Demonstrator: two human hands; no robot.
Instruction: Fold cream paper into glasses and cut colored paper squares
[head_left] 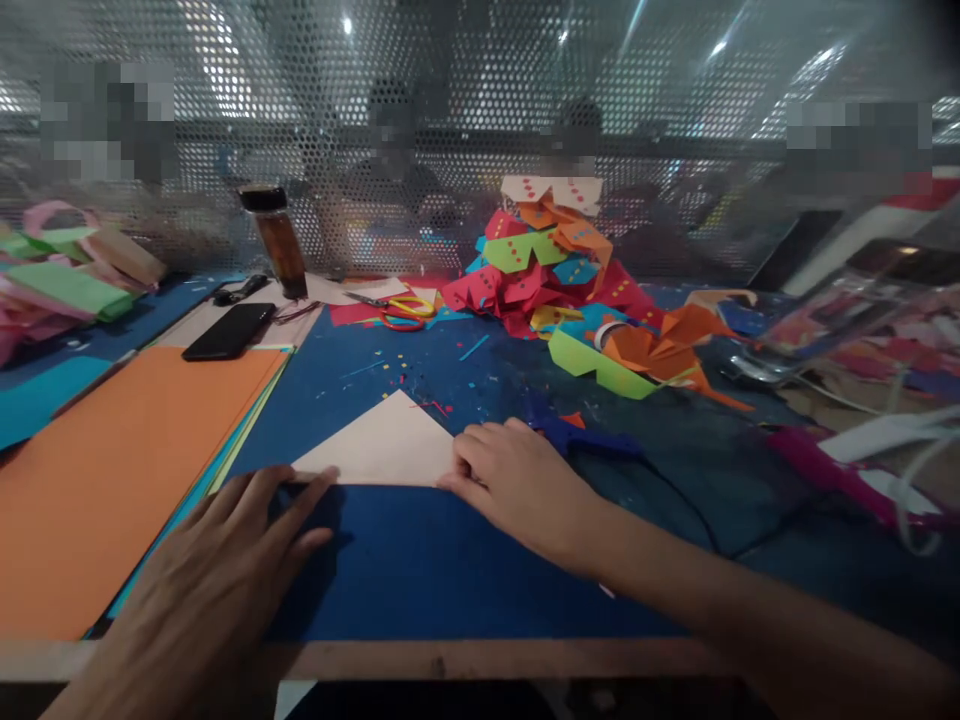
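A pale cream sheet of paper (394, 440), folded into a triangle, lies on the blue tabletop with its point away from me and its long straight edge nearest me. My left hand (232, 545) rests at the left corner, fingers stretched out, with fingertips pressing on the paper. At the right corner, my right hand (517, 480) has its fingers curled and the thumb against the edge, pinching the paper. Its far right corner is hidden under those fingers. Just beyond my right hand lies a blue glue gun (589, 437) with a dark cord.
To the left lies a stack of coloured paper (150, 450) with a black phone (229, 332) at its top. Scissors (397, 308), a brown bottle (277, 245) and a heap of paper masks (532, 260) stand farther back. A clear jar (825, 310) is at right, before a perforated metal screen (465, 60).
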